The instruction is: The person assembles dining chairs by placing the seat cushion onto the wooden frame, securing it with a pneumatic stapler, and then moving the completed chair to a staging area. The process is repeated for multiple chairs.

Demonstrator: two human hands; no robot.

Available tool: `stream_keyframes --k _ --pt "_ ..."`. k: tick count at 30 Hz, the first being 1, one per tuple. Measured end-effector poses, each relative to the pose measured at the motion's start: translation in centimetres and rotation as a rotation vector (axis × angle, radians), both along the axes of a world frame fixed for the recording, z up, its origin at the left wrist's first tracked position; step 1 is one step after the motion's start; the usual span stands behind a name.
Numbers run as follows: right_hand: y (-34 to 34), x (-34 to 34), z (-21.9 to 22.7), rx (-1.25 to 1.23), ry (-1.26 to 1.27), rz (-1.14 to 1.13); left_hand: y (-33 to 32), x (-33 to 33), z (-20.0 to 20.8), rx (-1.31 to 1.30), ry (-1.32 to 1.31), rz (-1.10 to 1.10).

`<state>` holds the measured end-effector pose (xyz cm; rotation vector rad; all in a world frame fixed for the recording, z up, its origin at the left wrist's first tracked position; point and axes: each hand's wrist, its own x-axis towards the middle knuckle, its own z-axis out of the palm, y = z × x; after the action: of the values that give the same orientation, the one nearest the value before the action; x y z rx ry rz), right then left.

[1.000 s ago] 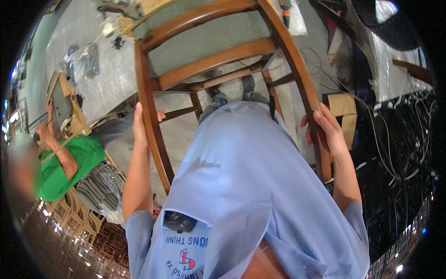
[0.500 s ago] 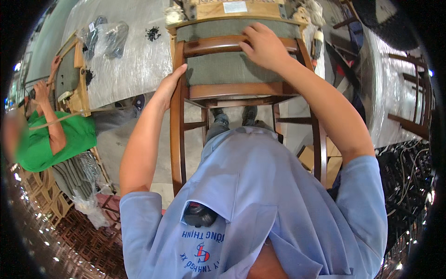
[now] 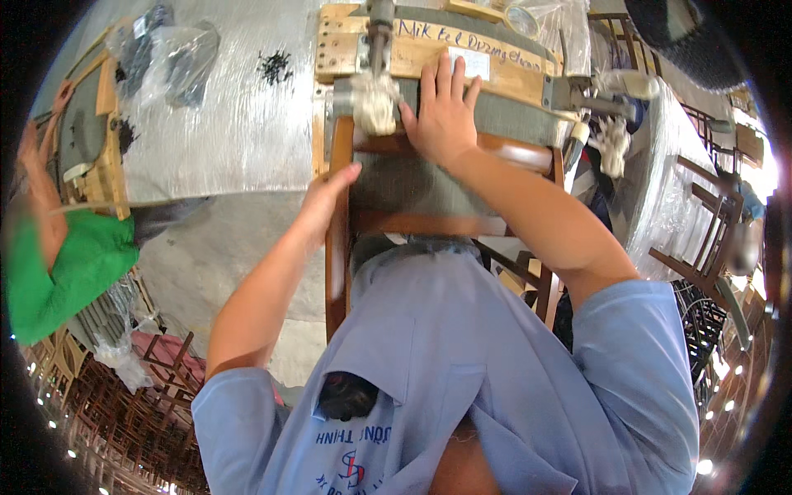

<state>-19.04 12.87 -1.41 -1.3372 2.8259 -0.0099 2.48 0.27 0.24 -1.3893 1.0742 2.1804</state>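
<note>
A dark brown wooden chair frame [image 3: 337, 272] stands against my body. My left hand [image 3: 326, 202] is wrapped round its left upright, thumb on top and most fingers hidden behind the wood. Beyond the chair's far rail lies a light wood fixture [image 3: 408, 49] with handwriting and a white paper label [image 3: 469, 63]. On the fixture's near edge and the grey padded surface, my right hand [image 3: 445, 124] rests flat, fingers spread and holding nothing. Just left of that hand sits a metal clamp with a cloth-wrapped end [image 3: 375, 103]. A second wrapped clamp [image 3: 610, 144] hangs at the fixture's right.
At the far left a person in a green shirt [image 3: 74, 247] works at another wooden fixture [image 3: 103, 161]. Plastic-covered table [image 3: 223, 140] carries bagged items [image 3: 177, 70] and a pile of small black pieces [image 3: 275, 68]. More dark chair frames [image 3: 701, 239] stand at right.
My right hand has moved forward from the chair's rail onto the fixture and its fingers have spread. The chair sits closer to the fixture. My left hand keeps its hold on the upright.
</note>
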Motion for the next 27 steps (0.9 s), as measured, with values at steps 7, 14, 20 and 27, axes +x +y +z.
stream_keyframes --k 7,14,20,27 --pt "0.1 -0.1 -0.5 -0.105 -0.071 0.022 0.8 0.7 -4.6 -0.155 0.189 0.094" --pt "-3.5 -4.6 2.8 -0.727 -0.532 -0.211 0.0 -0.2 -2.9 -0.334 0.219 0.02" --pt "-13.2 -9.6 14.1 -0.904 -1.178 0.008 0.2 0.5 -3.8 -0.344 0.19 0.004" --pt "-18.3 -13.4 10.6 -0.604 -0.566 -0.114 0.1 0.5 -3.7 -0.369 0.167 -0.021"
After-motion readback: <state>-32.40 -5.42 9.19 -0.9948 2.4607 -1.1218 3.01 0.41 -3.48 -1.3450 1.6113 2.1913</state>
